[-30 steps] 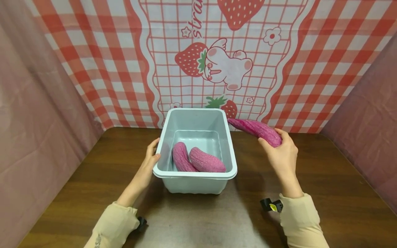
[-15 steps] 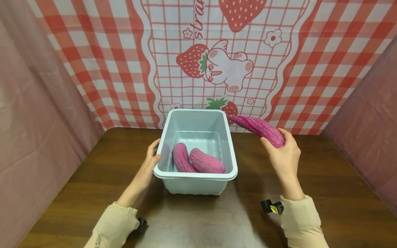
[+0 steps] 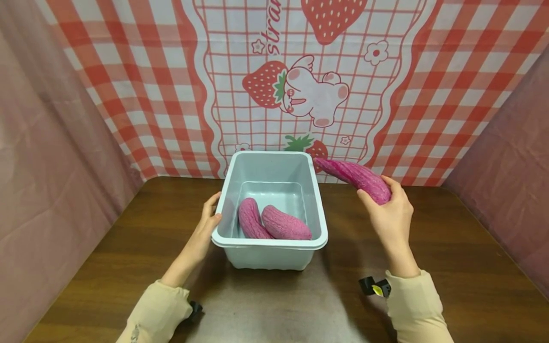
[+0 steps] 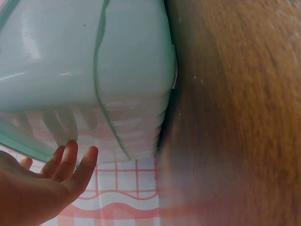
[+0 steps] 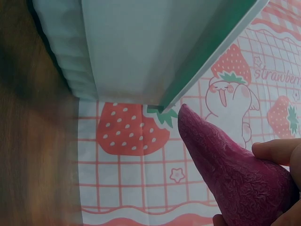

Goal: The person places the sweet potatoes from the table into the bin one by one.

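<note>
My right hand grips the thick end of a purple-pink sweet potato above the table, right of a pale blue-grey plastic bin. Its narrow tip points left, close to the bin's right rim; the right wrist view shows the wrinkled sweet potato tapering toward that rim. Two more sweet potatoes lie inside at the near end, a curved one on the left and a plumper one beside it. With fingers extended, my left hand touches the bin's left side; the left wrist view shows its fingertips against the outer wall.
The bin stands on a dark brown wooden table. Behind it hangs a red-and-white checked cloth with strawberry prints. Pink curtains close off both sides.
The tip of the held sweet potato is slightly higher than a second ago. My right hand shifted a little right, then back left. The left hand and the bin stay put.
</note>
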`<state>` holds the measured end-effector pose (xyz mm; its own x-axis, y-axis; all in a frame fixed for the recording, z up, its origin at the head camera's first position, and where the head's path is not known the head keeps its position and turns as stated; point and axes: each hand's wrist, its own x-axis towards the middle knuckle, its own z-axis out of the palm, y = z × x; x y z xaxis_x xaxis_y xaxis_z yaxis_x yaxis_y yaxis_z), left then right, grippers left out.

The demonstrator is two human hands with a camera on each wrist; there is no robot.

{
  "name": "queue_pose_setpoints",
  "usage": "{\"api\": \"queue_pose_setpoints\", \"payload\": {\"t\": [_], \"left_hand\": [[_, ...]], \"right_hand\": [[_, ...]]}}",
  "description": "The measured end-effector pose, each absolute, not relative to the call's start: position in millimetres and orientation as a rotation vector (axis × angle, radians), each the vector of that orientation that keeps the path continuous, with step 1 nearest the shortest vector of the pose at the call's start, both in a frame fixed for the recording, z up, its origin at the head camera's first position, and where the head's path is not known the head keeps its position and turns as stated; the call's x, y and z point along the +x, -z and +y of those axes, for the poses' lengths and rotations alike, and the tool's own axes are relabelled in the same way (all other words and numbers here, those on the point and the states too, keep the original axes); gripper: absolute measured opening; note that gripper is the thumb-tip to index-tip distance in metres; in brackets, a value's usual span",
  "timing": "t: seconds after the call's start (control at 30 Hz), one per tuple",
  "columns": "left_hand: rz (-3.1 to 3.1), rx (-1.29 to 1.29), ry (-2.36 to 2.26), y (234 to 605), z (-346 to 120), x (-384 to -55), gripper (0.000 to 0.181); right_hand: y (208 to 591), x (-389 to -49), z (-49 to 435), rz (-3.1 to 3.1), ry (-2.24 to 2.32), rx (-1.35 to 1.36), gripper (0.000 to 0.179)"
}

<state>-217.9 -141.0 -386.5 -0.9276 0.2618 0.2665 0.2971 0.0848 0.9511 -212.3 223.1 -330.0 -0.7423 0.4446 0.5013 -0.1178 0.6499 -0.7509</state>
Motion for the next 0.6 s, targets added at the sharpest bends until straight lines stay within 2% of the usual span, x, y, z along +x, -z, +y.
{"api": "queue_pose_setpoints", "payload": {"t": [0.6], "left_hand": [[-2.294, -0.591, 2.01, 386.0, -140.4, -217.7, 0.055]], "right_hand": [[327.4, -210.0, 216.7, -2.165, -1.057, -0.216, 0.058]]}}
